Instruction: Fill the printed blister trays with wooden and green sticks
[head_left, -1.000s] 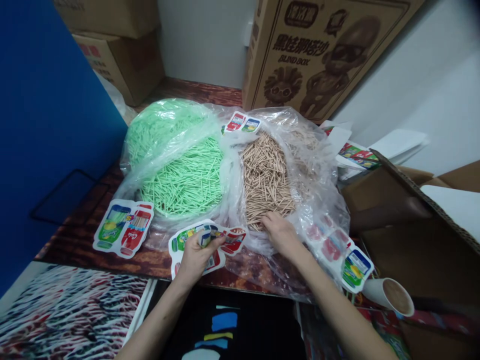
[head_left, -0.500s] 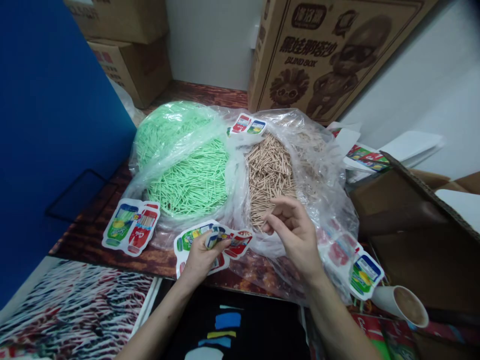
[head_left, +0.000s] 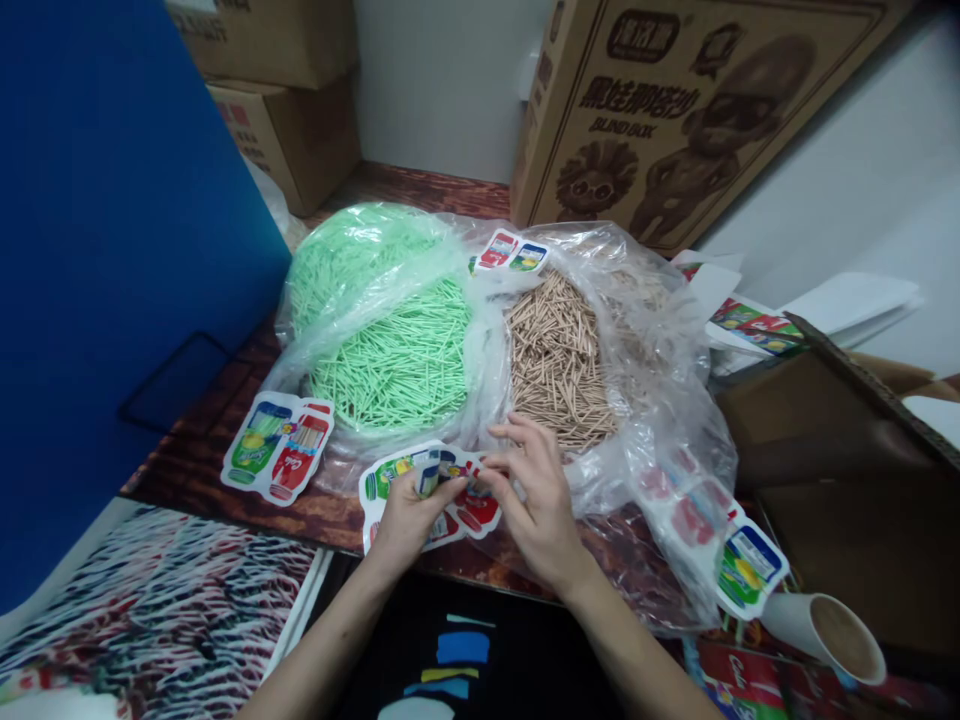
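Note:
My left hand (head_left: pixel 409 510) is closed on a printed blister card (head_left: pixel 386 475) with drink-bottle pictures, thumb pressing its small clear pocket. My right hand (head_left: pixel 529 490) has come beside it, fingertips pinched at the card's red section, likely on thin brown sticks that are too small to make out. Just beyond lie two open plastic bags: one of green sticks (head_left: pixel 397 355), one of brown wooden sticks (head_left: pixel 559 360).
Another blister card (head_left: pixel 279 460) lies left on the wooden table (head_left: pixel 187 465). More cards (head_left: pixel 746 565) lie at the right by a paper cup (head_left: pixel 832 625). A blue panel (head_left: pixel 97 250), cardboard boxes (head_left: pixel 675 100) and an open carton (head_left: pixel 862 450) surround the area.
My right hand rose from the brown stick pile, then moved left and down to the card held in my left hand. The view shifted slightly.

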